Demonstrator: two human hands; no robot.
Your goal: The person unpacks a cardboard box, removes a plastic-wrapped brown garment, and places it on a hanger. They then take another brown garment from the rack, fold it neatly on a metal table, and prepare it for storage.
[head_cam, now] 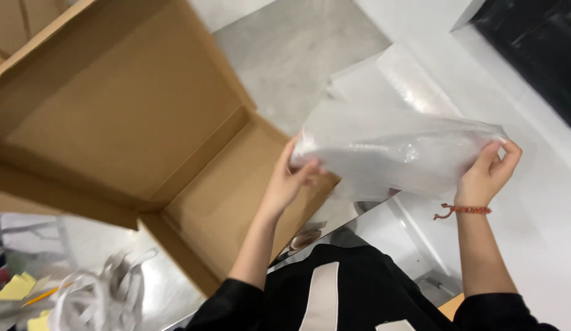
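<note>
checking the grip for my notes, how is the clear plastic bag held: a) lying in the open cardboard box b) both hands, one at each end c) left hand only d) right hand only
b: the left hand grips one end of the clear plastic bag and the right hand the other, beside the open cardboard box.

Grey concrete floor [298,49], white wall [531,153], dark window [543,43]

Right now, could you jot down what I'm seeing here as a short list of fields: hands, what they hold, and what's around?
Left hand: left hand grips one end of the clear plastic bag
Right hand: right hand grips the other end; red cord bracelet on the wrist
Bag contents: something flat and pale, unclear what
Beside the bag: open cardboard box, its inside bare where visible
Lower left: white straps, yellow paper notes
Surface: pale worktop
</note>
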